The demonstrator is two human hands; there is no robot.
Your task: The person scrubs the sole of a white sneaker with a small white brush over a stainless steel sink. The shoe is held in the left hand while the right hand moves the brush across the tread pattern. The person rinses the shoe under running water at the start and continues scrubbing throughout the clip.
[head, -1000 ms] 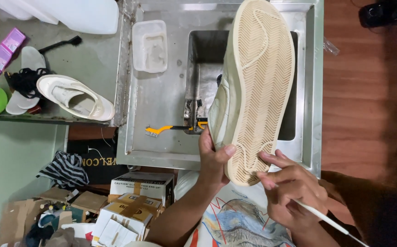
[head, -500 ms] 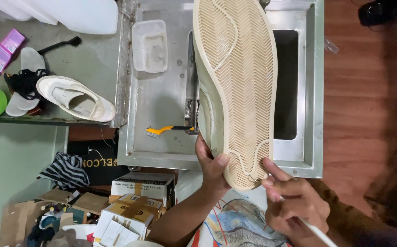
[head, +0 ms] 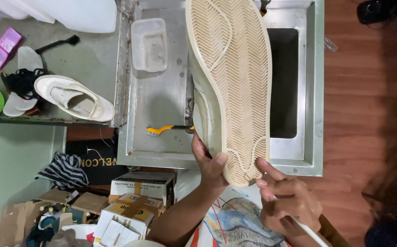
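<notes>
Sole-up sneaker over the sink, heel grip looks a bit thin

Left hand (head: 210, 164) has its fingers pinching the heel of the pale sneaker (head: 230, 87), which is held sole-up above the steel sink (head: 283, 82), toe at 12 o'clock. At 5 o'clock the right hand (head: 285, 201) has fingers pressed round a thin white stick (head: 310, 231), probably a pick. If that heel-only grip gives, I'd guess the sneaker drops into the sink.
</notes>
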